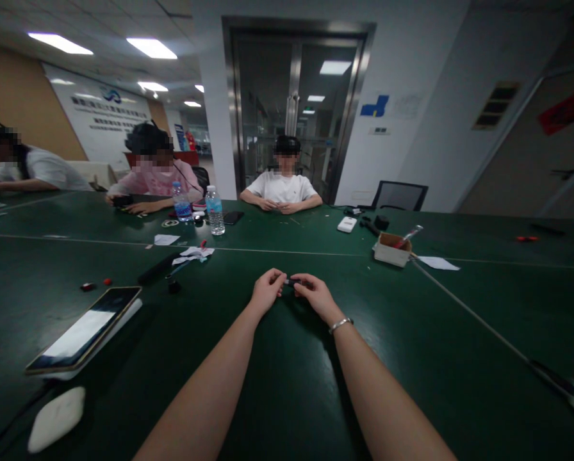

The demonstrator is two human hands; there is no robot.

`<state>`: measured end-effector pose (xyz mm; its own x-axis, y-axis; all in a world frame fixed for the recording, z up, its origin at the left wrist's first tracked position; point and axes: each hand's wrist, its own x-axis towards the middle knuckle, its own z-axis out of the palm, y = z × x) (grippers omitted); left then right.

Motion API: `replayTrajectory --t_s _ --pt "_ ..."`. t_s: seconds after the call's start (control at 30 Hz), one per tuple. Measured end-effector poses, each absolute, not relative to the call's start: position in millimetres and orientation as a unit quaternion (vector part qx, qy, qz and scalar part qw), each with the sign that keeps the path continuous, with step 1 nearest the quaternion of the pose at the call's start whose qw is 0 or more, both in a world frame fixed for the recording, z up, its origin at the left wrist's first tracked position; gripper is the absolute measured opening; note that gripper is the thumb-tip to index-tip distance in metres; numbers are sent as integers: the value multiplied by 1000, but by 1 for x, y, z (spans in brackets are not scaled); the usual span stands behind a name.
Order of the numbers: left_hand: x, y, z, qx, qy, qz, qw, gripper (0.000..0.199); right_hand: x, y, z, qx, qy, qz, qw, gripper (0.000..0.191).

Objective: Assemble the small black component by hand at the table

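A small dark object (291, 282) is held between both hands, just above the green table (287, 365). My left hand (268, 289) pinches its left end with thumb and fingers. At its right end, the fingers of my right hand (314, 294) are closed on it, and a silver bracelet (341, 325) circles that wrist. The object is too small to make out in detail, and part of it is hidden by the fingertips.
At the left lie a phone (82, 333) on a white stand and a white rounded case (57, 419). Bottles (214, 211) and paper scraps (193, 255) are farther back. A small box (393, 251) stands at the right. Several people sit across the table.
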<state>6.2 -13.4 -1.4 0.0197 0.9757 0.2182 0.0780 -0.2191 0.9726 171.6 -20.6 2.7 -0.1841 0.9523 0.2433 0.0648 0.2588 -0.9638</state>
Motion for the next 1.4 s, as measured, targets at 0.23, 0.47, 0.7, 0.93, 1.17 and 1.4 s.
replayTrajectory --t_s 0.23,0.47,0.7,0.93,1.17,1.4 --pt "5 -10 -3 555 446 528 462 21 172 -19 -2 -424 -600 451 507 33" --pt "6 -10 -4 558 442 542 447 25 172 -19 -3 -432 -603 447 501 34" --pt "6 -14 0 572 431 530 454 21 171 -18 -3 -433 -601 444 504 34" --pt "4 -14 -1 580 426 525 454 24 171 -21 1 -432 -603 444 503 32" --pt "5 -15 1 578 435 532 440 24 171 -19 -1 -428 -595 455 505 33" --pt "7 -15 3 573 436 530 447 24 171 -20 -1 -426 -603 451 502 33"
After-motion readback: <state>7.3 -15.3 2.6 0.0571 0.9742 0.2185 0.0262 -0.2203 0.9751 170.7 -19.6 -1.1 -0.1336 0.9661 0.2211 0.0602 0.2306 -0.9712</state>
